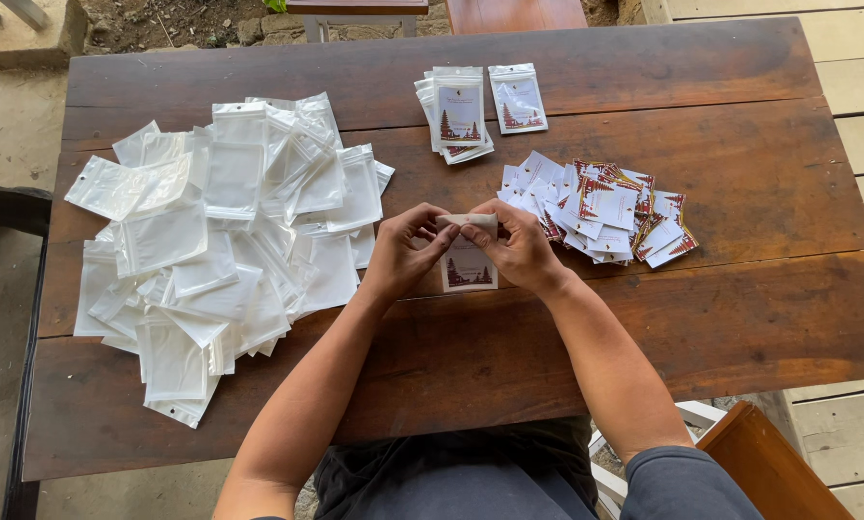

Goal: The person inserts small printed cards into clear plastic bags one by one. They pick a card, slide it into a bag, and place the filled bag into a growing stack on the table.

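Pouch point(469, 260) with card inside: our left hand point(405, 252) and right hand point(521, 248) pinch top strip, sealing it above desk point(548, 327) centre.

So everything's on the table point(740, 318) in front of me. Big heap of empty pouches point(220, 241) sprawled across the left half. Right of center there's a loose pile of cards point(601, 207), and behind that, toward the far edge, a small stack of filled pouches point(459, 111) with one more filled pouch point(519, 98) lying just to its right. Dead center, between the heap and the cards, my left hand point(403, 252) and right hand point(521, 248) have a grip on the top of one pouch point(469, 262), its lower end resting on the table.
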